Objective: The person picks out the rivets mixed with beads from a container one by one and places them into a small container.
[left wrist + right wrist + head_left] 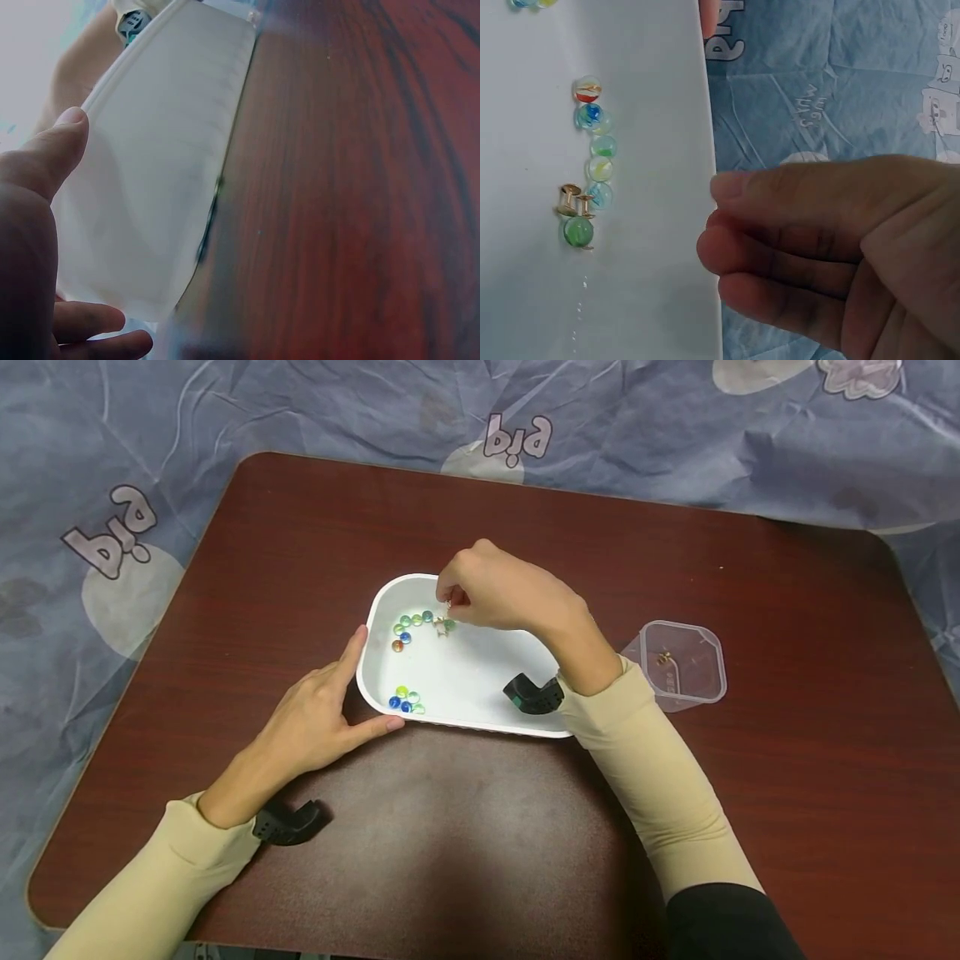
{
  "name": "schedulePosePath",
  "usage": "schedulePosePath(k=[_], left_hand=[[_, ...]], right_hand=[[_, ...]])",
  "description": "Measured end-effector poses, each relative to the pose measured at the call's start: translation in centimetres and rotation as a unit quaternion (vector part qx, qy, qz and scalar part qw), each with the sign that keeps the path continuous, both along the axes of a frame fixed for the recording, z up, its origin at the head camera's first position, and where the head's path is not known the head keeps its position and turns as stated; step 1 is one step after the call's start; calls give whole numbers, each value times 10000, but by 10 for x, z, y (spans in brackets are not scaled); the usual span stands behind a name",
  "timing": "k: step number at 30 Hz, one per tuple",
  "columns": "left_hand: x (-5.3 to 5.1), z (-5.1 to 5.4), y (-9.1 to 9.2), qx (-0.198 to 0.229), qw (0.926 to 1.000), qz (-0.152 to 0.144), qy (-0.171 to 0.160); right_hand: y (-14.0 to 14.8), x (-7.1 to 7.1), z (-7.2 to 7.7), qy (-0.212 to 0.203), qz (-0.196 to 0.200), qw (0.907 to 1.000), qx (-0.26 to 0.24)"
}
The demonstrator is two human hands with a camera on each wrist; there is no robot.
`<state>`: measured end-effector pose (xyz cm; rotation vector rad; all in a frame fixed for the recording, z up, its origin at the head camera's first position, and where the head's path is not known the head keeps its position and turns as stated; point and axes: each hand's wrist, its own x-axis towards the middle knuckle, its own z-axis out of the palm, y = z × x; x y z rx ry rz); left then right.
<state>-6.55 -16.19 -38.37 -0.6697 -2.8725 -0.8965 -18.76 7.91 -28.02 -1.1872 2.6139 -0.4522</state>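
A white tray (480, 677) holds glass marbles (406, 621) in a curved row near its far left side, with a second cluster of marbles (405, 700) in the near left corner. Small gold-coloured spool-shaped studs (570, 201) lie beside a green marble at the row's end. My right hand (510, 589) is over the tray's far side, thumb and finger pinching a tiny gold-coloured stud (448, 604); the fingers hide most of it. My left hand (311, 714) rests against the tray's left corner, fingers extended along the end, thumb at the near rim.
To the right of the tray stands a clear plastic box (684, 664) with a few gold-coloured pieces (664, 657) inside, partly behind the right forearm. Everything stands on a dark red-brown wooden table (810, 760). A blue printed cloth (315, 410) lies beyond the table's edge.
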Motion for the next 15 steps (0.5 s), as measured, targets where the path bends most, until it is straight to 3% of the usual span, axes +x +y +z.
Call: schedulePosePath(k=[15], left_hand=[[0, 0, 0, 11, 10000, 7, -7]], right_hand=[[19, 12, 8, 289, 47, 9984, -486]])
